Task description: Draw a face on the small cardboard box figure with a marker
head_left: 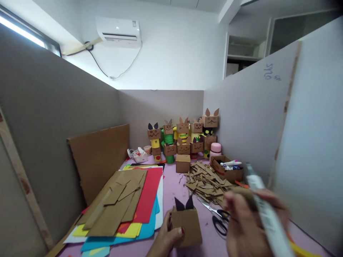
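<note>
My left hand [166, 237] is closed around the left side of a small cardboard box [189, 228], thumb on its plain front face. Two black pointed ears [184, 204] stand up from the box's top. To the right, my right hand [245, 226] is raised and smeared by motion, its fingers closed on a white marker pen [270, 221]. The pen slants, with its grey end up and to the left. A pair of scissors [220, 225] with black handles lies on the table between the box and my right hand.
Cardboard pieces [115, 203] lie over coloured paper [150, 200] on the left. Cardboard scraps [206, 182] are heaped right of centre, beside a box of pens [227, 171]. Several cardboard animal figures [183, 135] stand at the back, near a pink bottle [215, 149]. Grey partitions [160, 107] enclose the table.
</note>
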A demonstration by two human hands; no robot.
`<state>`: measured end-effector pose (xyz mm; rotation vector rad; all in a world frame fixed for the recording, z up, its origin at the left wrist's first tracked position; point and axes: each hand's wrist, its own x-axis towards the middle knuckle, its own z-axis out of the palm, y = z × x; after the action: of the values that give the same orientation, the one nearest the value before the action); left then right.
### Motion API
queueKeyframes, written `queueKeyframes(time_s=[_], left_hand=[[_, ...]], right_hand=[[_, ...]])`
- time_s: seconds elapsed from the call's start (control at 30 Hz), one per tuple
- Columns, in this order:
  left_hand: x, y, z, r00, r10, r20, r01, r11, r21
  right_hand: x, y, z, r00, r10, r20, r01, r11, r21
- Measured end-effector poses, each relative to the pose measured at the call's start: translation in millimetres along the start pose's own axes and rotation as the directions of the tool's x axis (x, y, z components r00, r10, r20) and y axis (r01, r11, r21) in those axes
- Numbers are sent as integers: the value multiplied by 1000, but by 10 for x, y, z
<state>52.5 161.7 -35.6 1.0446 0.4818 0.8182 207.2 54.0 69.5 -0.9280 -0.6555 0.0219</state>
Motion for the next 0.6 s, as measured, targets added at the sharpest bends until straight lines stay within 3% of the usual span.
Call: queueKeyframes(time_s=[0.03,0.07,0.13,0.27,0.43,0.6], left_hand=[[-3,5,5,1000,-2,-1,2,1000,-25],[-5,11,10,1000,-8,-1,8,999,-48],[-9,19,13,1000,-22,5,22,997,-75],[-13,0,-13,999,-35,17,37,995,-97],[-37,-49,-39,999,-31,15,33,985,-169],[-58,-20,-15,997,-75,19,77,979,-189]], right_hand=[[-15,139,49,999,51,-11,-51,999,-5],[-42,302,74,988,133,73,-128,990,-68],[-131,650,61,925,298,238,-251,945,-209],[-379,1132,-26,871,378,315,-337,925,-177],[-613,1224,-5,795,418,439,-460,888,-13],[-655,1206,-9,770,458,444,-547,833,88]])
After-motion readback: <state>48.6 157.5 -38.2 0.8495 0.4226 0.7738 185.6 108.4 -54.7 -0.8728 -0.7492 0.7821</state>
